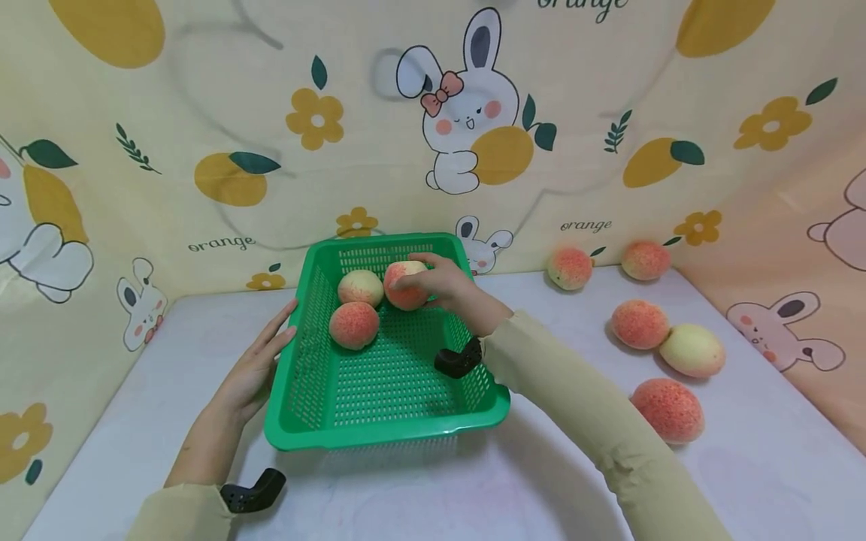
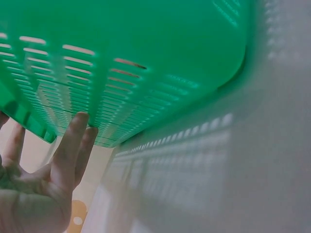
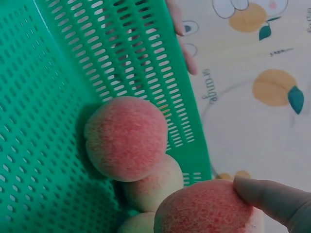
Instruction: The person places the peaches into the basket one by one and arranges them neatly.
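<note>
A green plastic basket [image 1: 387,434] with slotted walls stands on the table. Against its left side rests my left hand [image 1: 253,372], fingers fairly straight and touching the rim and outer wall; the left wrist view shows these fingers [image 2: 73,150] on the slots. My right hand [image 1: 443,284] reaches over the far right part of the basket and grips a reddish peach [image 1: 408,291] between thumb and fingers. Beside it in the basket lie a pale peach [image 1: 361,288] and a red peach [image 1: 354,325]. Low in the right wrist view, another pale fruit [image 3: 138,224] is partly hidden behind the held peach [image 3: 204,208].
Several more peaches lie on the table to the right, among them a yellowish one [image 1: 692,351] and a red one [image 1: 668,410] beside my right sleeve [image 1: 595,421]. A printed cloth [image 1: 365,173] with rabbits and oranges hangs behind and at both sides.
</note>
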### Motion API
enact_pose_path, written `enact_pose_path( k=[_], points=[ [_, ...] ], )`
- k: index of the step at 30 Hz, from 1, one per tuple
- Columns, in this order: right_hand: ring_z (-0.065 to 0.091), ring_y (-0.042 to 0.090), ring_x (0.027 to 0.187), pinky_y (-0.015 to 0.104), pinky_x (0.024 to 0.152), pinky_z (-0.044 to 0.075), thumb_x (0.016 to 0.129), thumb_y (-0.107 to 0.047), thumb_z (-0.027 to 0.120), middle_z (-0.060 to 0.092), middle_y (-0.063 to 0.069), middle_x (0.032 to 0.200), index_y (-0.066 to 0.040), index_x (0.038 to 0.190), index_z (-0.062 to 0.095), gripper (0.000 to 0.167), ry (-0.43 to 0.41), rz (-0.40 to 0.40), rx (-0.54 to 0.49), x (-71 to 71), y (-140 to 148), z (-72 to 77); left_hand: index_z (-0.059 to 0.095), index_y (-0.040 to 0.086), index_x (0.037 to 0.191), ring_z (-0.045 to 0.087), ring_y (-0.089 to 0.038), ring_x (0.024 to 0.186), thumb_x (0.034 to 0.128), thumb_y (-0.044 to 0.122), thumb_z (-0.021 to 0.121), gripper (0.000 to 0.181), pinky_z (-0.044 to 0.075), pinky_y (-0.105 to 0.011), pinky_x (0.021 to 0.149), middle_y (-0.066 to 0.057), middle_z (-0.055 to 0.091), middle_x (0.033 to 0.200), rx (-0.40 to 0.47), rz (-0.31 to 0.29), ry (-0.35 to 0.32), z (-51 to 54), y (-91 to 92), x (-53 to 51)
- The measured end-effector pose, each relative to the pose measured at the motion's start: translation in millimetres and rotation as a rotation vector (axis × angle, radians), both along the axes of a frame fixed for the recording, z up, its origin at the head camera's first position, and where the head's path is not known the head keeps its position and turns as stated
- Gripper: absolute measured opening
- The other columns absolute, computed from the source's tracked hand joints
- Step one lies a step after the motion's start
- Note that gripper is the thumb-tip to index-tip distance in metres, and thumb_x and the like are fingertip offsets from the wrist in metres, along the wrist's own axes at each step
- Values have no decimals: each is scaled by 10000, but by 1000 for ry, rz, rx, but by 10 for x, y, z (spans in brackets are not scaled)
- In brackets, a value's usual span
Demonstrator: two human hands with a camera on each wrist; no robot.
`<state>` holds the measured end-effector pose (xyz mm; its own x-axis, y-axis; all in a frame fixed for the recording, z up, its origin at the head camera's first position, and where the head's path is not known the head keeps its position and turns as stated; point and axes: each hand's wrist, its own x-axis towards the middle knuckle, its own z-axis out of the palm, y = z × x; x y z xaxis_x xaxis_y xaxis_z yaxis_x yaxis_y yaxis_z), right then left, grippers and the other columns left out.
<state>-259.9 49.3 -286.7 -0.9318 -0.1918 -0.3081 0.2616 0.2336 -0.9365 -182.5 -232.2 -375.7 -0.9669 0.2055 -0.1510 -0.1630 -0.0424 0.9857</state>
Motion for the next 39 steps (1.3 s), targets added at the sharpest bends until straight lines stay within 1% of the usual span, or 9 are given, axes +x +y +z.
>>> enact_pose_path(
  k=[6, 10, 13, 17, 24, 27, 31, 36, 39],
  points=[
    [421, 358, 1293, 588, 1037, 379, 825, -43, 707, 367, 170, 1459, -132, 1437, 424, 680, -18, 11, 32, -5, -57, -59, 179, 411, 1518, 637, -51, 967, 1004, 411, 460, 586, 554, -236, 757, 64, 446, 1269, 20, 3, 14, 10, -3, 9],
    [411, 365, 1291, 597, 1021, 389, 827, -21, 690, 350, 171, 1463, -112, 1432, 429, 665, -25, 40, 50, 23, -93, -108, 168, 400, 1523, 638, -52, 966, 1007, 400, 458, 592, 555, -236, 752, 64, 454, 1259, 24, -3, 12, 17, 5, 19],
    [412, 366, 1294, 599, 1001, 407, 833, -17, 685, 303, 164, 1496, -110, 1444, 413, 675, -30, 75, 94, 54, -131, -153, 163, 396, 1525, 633, -54, 975, 1009, 402, 454, 593, 554, -239, 755, 63, 439, 1271, 22, -4, 7, 19, 14, 24],
    [412, 363, 1304, 591, 974, 436, 842, -3, 683, 265, 161, 1524, -115, 1456, 391, 689, -50, 89, 139, 54, -180, -210, 163, 402, 1524, 621, -55, 1000, 1010, 403, 449, 588, 552, -242, 771, 66, 412, 1294, 26, -9, 7, 9, 12, 22],
    [384, 391, 1330, 597, 953, 448, 860, 21, 653, 237, 172, 1536, -100, 1475, 350, 697, -83, 110, 141, 32, -218, -224, 170, 408, 1521, 600, -52, 1013, 1010, 407, 446, 581, 546, -245, 787, 56, 370, 1331, 20, -8, 9, 0, -6, 10],
    [398, 382, 1325, 560, 931, 481, 871, 11, 648, 250, 177, 1532, -117, 1487, 332, 704, -95, 114, 145, 26, -201, -209, 173, 417, 1518, 590, -59, 1029, 1006, 416, 454, 584, 547, -254, 800, 22, 320, 1390, 12, -14, 4, 18, 6, -20],
    [429, 367, 1304, 515, 905, 513, 884, -14, 641, 283, 179, 1520, -124, 1494, 323, 697, -101, 114, 158, 24, -183, -204, 171, 423, 1516, 566, -66, 1046, 1006, 418, 452, 583, 537, -255, 811, 26, 275, 1423, 6, -27, 7, 34, 11, -39],
    [381, 358, 1348, 495, 905, 519, 910, -105, 628, 284, 168, 1528, -97, 1492, 326, 655, -117, 151, 205, 29, -182, -200, 168, 419, 1518, 579, -57, 1012, 1014, 396, 440, 573, 535, -252, 786, 68, 374, 1315, 32, -43, 9, 24, -18, -5],
    [341, 350, 1377, 484, 894, 527, 914, -156, 634, 279, 146, 1540, -79, 1490, 327, 657, -124, 167, 225, 24, -172, -199, 158, 408, 1522, 585, -51, 1009, 1021, 384, 426, 569, 536, -251, 782, 75, 394, 1287, 45, -53, 15, 18, -27, 13]
  ],
)
